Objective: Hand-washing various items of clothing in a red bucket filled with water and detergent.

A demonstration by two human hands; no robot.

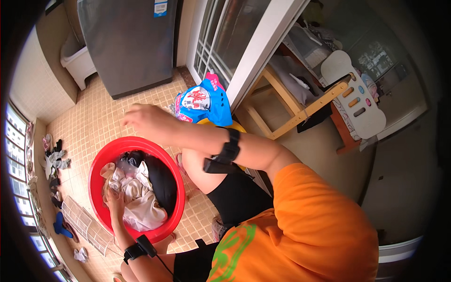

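A red plastic basin stands on the floor before me with laundry in it. My left hand is inside, at the basin's left part, closed on a fold of a pale, cream-coloured garment; its fingertips are partly lost among the folds. Dark clothing lies along the basin's inner right side. My right hand is raised past the basin's upper rim, blurred, with bent fingers; whether anything is in it I cannot tell. A blue and pink detergent bag, bearing writing, stands just beyond my right forearm.
A yellow rim shows under the bag. A wire rack, blue slippers and several socks lie along the window wall. A dark refrigerator stands ahead, and a sliding glass door with a wooden frame behind it is on my right.
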